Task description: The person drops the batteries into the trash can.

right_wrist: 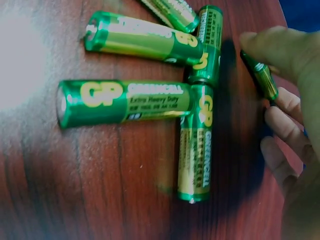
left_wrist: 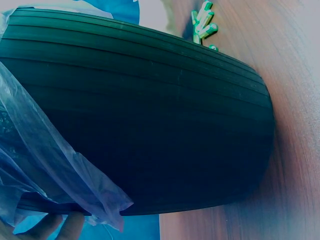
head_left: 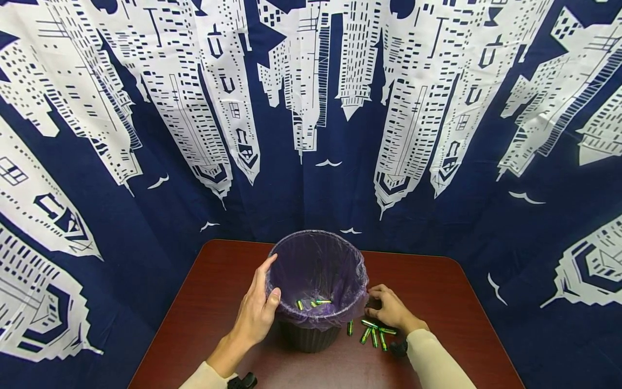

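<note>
on the table (head_left: 449, 302) stands the bin (head_left: 311, 337), left hand (head_left: 257, 310) clamped on its edge (to steady it, i'd say), right hand (head_left: 391, 308) just beside, seemingly pinching one battery (right_wrist: 261, 77), loose batteries (head_left: 374, 338) below, presumably for easy reach, and more batteries (head_left: 299, 305) inside.

Okay, I got one bin (head_left: 311, 340), one liner (head_left: 335, 320), one worktop (head_left: 228, 270) and two hands, a left hand (head_left: 256, 310) and a right hand (head_left: 394, 310). Batteries (head_left: 374, 338): three that I could make out in the bin, six loose on the worktop, plus one between the right fingers (right_wrist: 282, 124). Sleeves (head_left: 432, 351): two.
</note>
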`<state>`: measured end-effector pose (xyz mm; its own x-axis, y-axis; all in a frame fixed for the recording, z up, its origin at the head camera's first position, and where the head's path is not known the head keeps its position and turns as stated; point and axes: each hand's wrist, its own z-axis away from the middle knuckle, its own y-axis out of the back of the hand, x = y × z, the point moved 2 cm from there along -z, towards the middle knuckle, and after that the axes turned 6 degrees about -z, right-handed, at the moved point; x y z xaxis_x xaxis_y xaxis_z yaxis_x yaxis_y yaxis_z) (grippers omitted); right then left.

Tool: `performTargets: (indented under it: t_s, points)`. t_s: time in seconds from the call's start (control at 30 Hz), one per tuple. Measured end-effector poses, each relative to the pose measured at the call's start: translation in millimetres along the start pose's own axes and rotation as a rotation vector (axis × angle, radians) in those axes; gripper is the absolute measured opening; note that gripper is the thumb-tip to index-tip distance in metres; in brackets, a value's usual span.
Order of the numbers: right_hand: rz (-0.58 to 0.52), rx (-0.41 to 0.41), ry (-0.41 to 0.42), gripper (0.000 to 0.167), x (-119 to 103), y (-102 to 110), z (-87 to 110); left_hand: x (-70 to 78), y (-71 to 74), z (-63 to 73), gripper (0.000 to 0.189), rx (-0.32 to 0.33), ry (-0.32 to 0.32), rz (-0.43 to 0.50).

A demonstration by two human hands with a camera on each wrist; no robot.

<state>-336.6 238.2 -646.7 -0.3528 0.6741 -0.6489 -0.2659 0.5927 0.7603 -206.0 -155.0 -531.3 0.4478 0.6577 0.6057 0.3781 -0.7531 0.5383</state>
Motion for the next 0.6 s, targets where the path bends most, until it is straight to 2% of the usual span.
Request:
performTargets:
  t_s: [0.13, 0.4, 0.6]
  points:
    - [0.001, 0.036, 0.019, 0.026, 5, 1, 3.0, -0.5, -0.2, 0.0, 0.078, 0.001, 0.0, 0.0]
    - [-0.04, 0.089, -0.069, 0.021, 14, 5, 10.0, -1.8, -0.7, 0.4, 0.078, -0.004, 0.005, 0.01]
    - [-0.007, 0.113, -0.096, 0.017, 15, 7, 13.1, -1.1, -0.2, 0.3, 0.076, 0.001, 0.003, 0.006]
